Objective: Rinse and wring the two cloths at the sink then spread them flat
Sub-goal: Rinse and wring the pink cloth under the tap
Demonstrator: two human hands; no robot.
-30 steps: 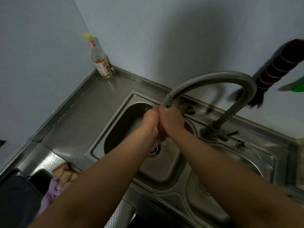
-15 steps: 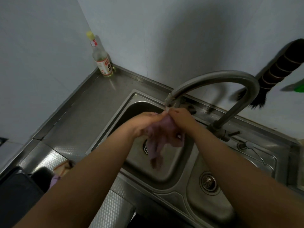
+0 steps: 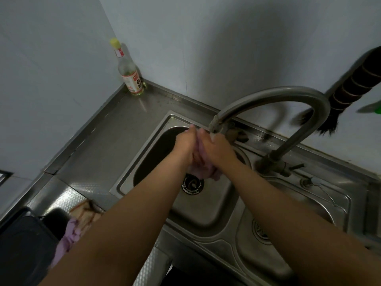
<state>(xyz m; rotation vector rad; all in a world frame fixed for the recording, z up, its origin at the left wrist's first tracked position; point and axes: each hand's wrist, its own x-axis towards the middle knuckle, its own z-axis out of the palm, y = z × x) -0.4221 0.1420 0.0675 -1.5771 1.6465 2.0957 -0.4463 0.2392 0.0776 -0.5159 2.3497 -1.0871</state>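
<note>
Under the mouth of the curved steel faucet, both hands meet over the left basin of the double sink. Left hand and right hand press against each other with a pale purple cloth bunched between them; the fingers of each curl round the wad, and a crumpled end of it hangs out below the wrists, just above the round drain of that basin. Whether water is running from the faucet cannot be told.

A second purple cloth lies in a heap on the steel counter, well to the near left of the faucet, beside a dark container at the picture's lower left corner. A brownish rag lies flat on the counter next to that cloth.

Far left of the faucet, in the corner where the two walls meet, a clear bottle with a yellow cap stands upright on the counter. Right of the faucet's arch, a dark brush hangs against the wall, bristles downward. Below the faucet's base lies the right basin with its own strainer.
</note>
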